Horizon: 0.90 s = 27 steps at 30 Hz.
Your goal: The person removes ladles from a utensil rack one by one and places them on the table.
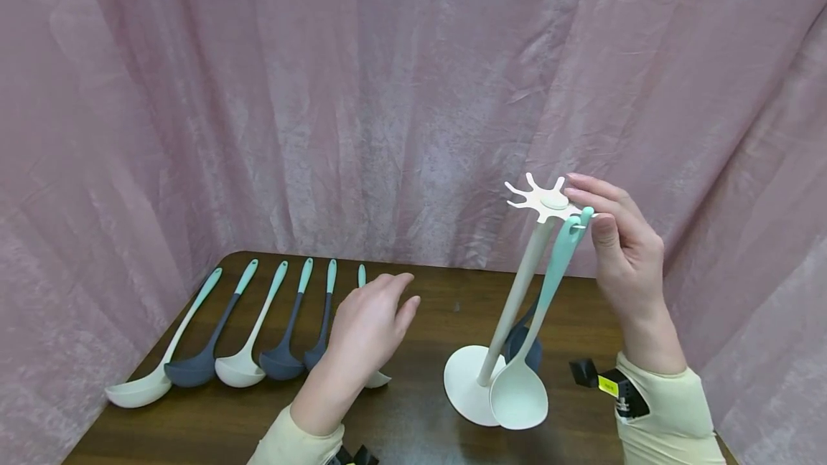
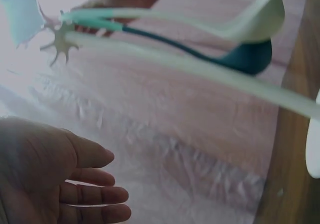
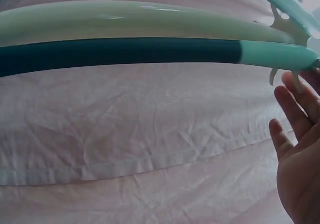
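Note:
A white utensil stand (image 1: 517, 293) rises from a round base, with curved prongs at its top. From it hang a white ladle (image 1: 519, 393) with a mint handle and a dark blue ladle (image 1: 533, 354), partly behind the white one. My right hand (image 1: 627, 250) is at the top of the stand, fingertips right at the prongs, thumb beside the handle ends; its fingers are fairly straight. Over the table, left of the stand, hovers my left hand (image 1: 368, 321), its fingers relaxed and holding nothing. It covers the middle of another white ladle (image 1: 377, 379).
Left of my left hand, several ladles lie in a row on the brown table (image 1: 426, 422), white ones (image 1: 138, 390) and dark blue ones (image 1: 194, 370), mint handle ends pointing away. Pink curtains (image 1: 413, 106) hang behind the table and at both sides.

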Each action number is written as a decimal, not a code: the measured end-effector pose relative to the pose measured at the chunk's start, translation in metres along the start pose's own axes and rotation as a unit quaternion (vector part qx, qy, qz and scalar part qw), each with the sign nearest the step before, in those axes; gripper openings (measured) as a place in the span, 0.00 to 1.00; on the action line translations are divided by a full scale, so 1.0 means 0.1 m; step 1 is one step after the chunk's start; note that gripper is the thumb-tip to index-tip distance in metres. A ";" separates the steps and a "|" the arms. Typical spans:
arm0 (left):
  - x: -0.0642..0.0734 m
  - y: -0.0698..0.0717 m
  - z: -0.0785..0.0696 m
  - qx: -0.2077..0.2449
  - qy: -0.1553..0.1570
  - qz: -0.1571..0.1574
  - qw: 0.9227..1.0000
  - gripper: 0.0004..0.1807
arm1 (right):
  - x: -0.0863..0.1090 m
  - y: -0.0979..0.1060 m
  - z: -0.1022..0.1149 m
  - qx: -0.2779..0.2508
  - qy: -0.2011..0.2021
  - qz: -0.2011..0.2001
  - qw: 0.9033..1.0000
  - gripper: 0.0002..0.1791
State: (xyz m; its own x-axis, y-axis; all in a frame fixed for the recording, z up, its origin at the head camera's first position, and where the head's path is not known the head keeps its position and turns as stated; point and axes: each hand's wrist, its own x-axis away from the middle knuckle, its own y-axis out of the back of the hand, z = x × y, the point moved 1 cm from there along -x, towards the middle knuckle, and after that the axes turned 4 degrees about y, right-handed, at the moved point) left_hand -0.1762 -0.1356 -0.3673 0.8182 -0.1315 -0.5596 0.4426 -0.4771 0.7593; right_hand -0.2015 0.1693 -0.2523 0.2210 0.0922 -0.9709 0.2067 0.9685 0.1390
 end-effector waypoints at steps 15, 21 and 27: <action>0.04 0.03 -0.35 0.030 -0.068 -0.051 0.996 0.18 | 0.04 -0.14 -0.05 -0.026 0.011 -0.055 0.998 0.31; 0.04 0.00 -0.46 0.064 -0.097 -0.069 0.991 0.18 | 0.08 -0.14 -0.11 -0.015 0.013 -0.066 0.998 0.30; 0.05 -0.04 -0.56 0.114 -0.125 -0.087 0.982 0.18 | 0.10 -0.13 -0.13 -0.005 0.004 -0.075 0.997 0.31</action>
State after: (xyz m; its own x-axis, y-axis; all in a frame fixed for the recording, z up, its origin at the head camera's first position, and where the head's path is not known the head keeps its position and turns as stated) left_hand -0.1537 -0.0853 -0.3545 0.6091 -0.2270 -0.7599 0.4506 -0.6895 0.5671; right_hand -0.2146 0.1612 -0.2665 0.1806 -0.0515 -0.9822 0.2278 0.9737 -0.0092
